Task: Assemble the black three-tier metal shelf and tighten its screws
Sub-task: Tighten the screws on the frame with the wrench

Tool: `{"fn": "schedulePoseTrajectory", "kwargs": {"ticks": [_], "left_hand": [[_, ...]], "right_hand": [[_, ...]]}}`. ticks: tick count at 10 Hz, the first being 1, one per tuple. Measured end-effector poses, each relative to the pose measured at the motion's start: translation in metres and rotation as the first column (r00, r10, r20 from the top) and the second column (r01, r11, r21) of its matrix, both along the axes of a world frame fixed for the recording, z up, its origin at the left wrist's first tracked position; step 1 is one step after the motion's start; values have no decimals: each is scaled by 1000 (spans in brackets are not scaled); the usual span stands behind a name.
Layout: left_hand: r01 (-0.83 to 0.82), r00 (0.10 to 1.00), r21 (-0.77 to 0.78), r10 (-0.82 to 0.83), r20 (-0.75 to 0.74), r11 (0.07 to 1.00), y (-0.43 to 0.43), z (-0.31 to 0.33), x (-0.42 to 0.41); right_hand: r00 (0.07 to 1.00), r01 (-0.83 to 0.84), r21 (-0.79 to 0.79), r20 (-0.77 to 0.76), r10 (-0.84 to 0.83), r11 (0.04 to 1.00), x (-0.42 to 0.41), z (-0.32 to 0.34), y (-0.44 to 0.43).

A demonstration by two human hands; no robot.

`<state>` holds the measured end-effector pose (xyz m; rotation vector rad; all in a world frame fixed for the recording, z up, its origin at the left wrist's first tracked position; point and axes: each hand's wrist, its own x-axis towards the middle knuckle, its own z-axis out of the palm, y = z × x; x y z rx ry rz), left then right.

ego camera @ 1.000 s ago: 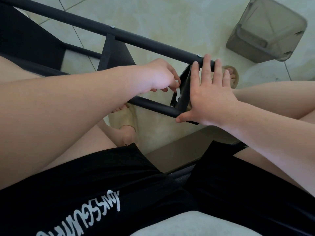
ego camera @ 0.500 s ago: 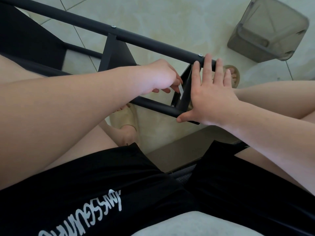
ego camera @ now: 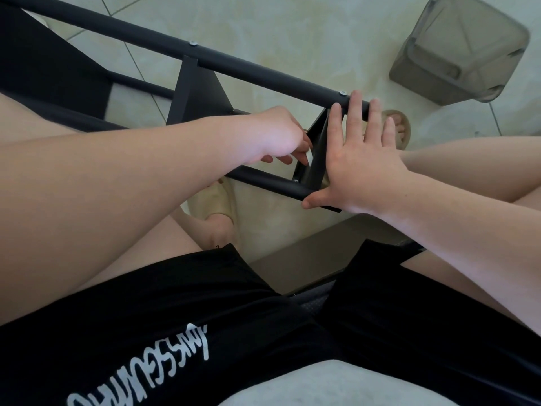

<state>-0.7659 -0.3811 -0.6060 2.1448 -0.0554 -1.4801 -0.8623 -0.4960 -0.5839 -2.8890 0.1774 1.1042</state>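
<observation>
Pressing the black metal shelf frame (ego camera: 263, 73), right grip (ego camera: 363, 168) flat-fingered; left grip (ego camera: 278, 136) curled, contents indeterminate; white shorts lettering (ego camera: 164, 361) illegible.

I record black shorts (ego camera: 205, 317) in a smooth, faintly shiny cloth. The left leg bears white hand-drawn lettering (ego camera: 140, 373), which I cannot read from this angle. A pale grey shirt hem (ego camera: 336, 385) shows at the bottom edge. The left hand (ego camera: 281, 136), right hand (ego camera: 369, 168) and both forearms are bare. The left sandal (ego camera: 213, 197) and right sandal (ego camera: 401, 127) are cream; the right is open-toed.
</observation>
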Motion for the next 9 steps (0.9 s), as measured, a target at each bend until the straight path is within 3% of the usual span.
{"fn": "schedulePoseTrajectory", "kwargs": {"ticks": [4, 9], "left_hand": [[-62, 997, -7, 62, -53, 998, -1, -6, 0], [-12, 996, 37, 15, -86, 999, -1, -14, 3]], "right_hand": [[1000, 4, -2, 3, -4, 1000, 0, -1, 1], [1000, 2, 3, -11, -2, 1000, 1, 0, 0]]}}
